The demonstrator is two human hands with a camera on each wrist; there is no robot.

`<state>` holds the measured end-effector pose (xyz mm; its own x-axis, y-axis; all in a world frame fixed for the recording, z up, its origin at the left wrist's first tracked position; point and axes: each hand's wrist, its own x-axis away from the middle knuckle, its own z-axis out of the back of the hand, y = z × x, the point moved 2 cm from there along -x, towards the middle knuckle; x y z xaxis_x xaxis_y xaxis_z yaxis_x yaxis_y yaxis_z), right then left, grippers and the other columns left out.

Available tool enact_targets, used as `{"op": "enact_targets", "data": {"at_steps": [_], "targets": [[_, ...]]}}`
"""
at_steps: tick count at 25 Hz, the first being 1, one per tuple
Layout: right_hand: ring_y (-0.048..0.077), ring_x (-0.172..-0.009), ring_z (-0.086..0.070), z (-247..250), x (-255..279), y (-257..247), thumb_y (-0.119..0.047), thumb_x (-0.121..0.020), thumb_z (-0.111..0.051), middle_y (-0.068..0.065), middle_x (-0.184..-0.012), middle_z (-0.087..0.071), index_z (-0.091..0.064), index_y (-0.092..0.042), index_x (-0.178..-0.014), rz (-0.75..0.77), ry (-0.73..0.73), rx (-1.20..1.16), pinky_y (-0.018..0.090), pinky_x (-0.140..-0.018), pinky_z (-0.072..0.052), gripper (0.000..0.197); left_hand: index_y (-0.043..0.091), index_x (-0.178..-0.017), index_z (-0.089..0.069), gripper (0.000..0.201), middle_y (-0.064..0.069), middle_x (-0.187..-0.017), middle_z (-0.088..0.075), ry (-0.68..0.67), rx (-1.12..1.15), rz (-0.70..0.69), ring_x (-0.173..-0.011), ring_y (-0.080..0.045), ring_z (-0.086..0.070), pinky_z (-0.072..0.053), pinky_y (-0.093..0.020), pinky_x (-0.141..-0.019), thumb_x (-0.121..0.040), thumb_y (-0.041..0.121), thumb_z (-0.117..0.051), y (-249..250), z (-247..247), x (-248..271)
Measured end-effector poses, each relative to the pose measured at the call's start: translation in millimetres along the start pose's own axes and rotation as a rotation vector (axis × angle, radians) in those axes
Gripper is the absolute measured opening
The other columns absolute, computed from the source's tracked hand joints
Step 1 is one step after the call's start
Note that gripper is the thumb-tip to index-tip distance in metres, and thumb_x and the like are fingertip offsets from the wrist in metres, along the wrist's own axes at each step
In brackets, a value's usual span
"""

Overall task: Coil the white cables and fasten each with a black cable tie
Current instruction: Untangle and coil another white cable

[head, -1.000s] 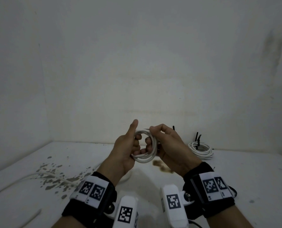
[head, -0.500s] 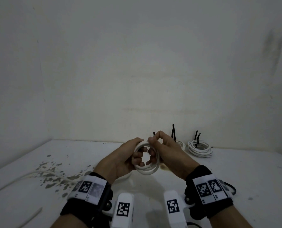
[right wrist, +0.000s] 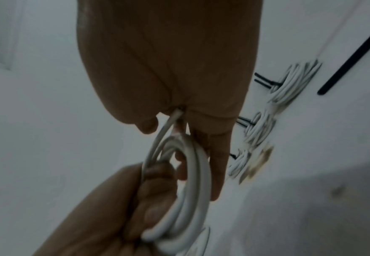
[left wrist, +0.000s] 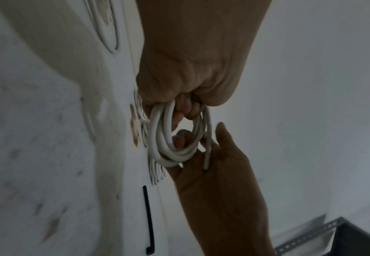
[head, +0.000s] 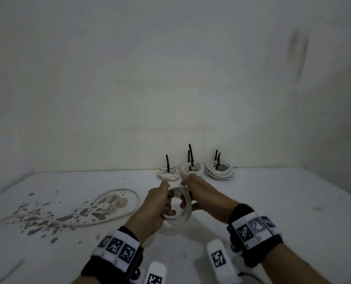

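A coiled white cable [head: 179, 212] hangs above the table between both hands. My left hand [head: 168, 203] grips the coil's left side, fingers curled through the loops [left wrist: 164, 135]. From the right, my right hand [head: 188, 193] holds the coil with fingers hooked through it, and the cable's free end [right wrist: 175, 114] sits pinched at the base of its fingers. A loose black cable tie [left wrist: 149, 220] lies flat on the table to the right of the hands; the head view does not show it.
Three tied coils [head: 168, 174] [head: 192, 169] [head: 220, 172] with upright black tie tails sit by the back wall. An uncoiled white cable [head: 117, 214] loops across the stained left part of the table [head: 293, 201]. A wall closes off the back.
Both hands have moved down and away from me with the coil. The left thumb, raised a second ago, now lies down on the coil. The tied coils behind the hands have come into view.
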<state>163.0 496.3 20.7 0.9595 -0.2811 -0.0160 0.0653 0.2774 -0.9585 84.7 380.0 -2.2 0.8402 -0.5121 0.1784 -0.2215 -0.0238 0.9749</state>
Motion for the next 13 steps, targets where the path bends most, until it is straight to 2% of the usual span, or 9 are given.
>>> {"op": "enact_targets", "data": {"at_steps": [2,4,6,8,9,10,13], "targets": [[0.021,-0.077,-0.06,46.0,10.2,2.0,-0.037,-0.104,-0.044,0.01,-0.094,-0.06,-0.055,-0.016,-0.102,-0.044,0.057,0.145,0.037,-0.072,-0.055,0.024,0.01,-0.065,-0.046,0.043,0.005,-0.039,-0.026,0.006,-0.024,-0.003,-0.029,-0.009,-0.022,-0.03,-0.018,-0.035,-0.103,0.029,-0.038,-2.8,-7.3,-1.7],[0.019,-0.074,-0.057,91.8,26.7,6.9,-0.025,-0.102,-0.046,0.008,-0.096,-0.06,-0.058,-0.022,-0.1,-0.144,0.013,0.464,0.034,-0.068,-0.054,0.013,0.01,-0.065,-0.047,0.044,0.005,-0.041,-0.026,-0.001,-0.03,0.004,-0.03,-0.009,-0.021,-0.031,-0.017,-0.036,-0.103,0.03,-0.039,-3.1,-14.2,-4.0],[0.018,-0.082,-0.056,125.4,41.4,20.6,-0.016,-0.099,-0.049,0.003,-0.109,-0.058,-0.06,-0.029,-0.111,-0.289,-0.126,0.908,0.026,-0.067,-0.051,0.021,0.01,-0.067,-0.048,0.043,0.003,-0.044,-0.026,-0.015,-0.026,0.008,-0.031,-0.009,-0.021,-0.032,-0.018,-0.036,-0.103,0.031,-0.039,-2.3,-23.8,-6.4],[0.02,-0.108,-0.055,142.3,49.8,36.4,-0.011,-0.097,-0.051,0.001,-0.132,-0.049,-0.056,-0.031,-0.13,-0.362,-0.187,1.203,0.025,-0.081,-0.047,0.039,0.01,-0.068,-0.047,0.044,0.004,-0.045,-0.026,-0.04,-0.013,0.027,-0.033,-0.01,-0.019,-0.032,-0.019,-0.037,-0.104,0.033,-0.038,-3.5,-38.3,-6.8],[0.021,-0.118,-0.052,144.6,51.2,43.4,-0.011,-0.096,-0.052,0.0,-0.137,-0.047,-0.054,-0.031,-0.134,-0.348,-0.177,1.24,0.027,-0.089,-0.045,0.043,0.011,-0.068,-0.046,0.044,0.004,-0.046,-0.024,-0.061,-0.003,0.037,-0.033,-0.01,-0.017,-0.031,-0.02,-0.039,-0.105,0.034,-0.037,-4.3,-46.3,-6.3],[0.021,-0.12,-0.052,145.4,51.7,49.5,-0.013,-0.096,-0.056,-0.001,-0.133,-0.05,-0.056,-0.031,-0.133,-0.32,-0.151,1.235,0.028,-0.092,-0.043,0.042,0.011,-0.068,-0.044,0.044,0.004,-0.047,-0.022,-0.082,0.009,0.049,-0.034,-0.01,-0.015,-0.028,-0.021,-0.041,-0.105,0.035,-0.037,-5.3,-54.6,-4.7],[0.019,-0.099,-0.062,148.0,49.9,58.4,-0.021,-0.091,-0.068,-0.001,-0.113,-0.067,-0.072,-0.025,-0.111,-0.221,-0.054,1.176,0.026,-0.082,-0.049,0.021,0.013,-0.069,-0.041,0.043,0.005,-0.047,-0.019,-0.122,0.043,0.074,-0.034,-0.01,-0.013,-0.024,-0.026,-0.049,-0.105,0.036,-0.034,-6.9,-71.7,0.2]]}}
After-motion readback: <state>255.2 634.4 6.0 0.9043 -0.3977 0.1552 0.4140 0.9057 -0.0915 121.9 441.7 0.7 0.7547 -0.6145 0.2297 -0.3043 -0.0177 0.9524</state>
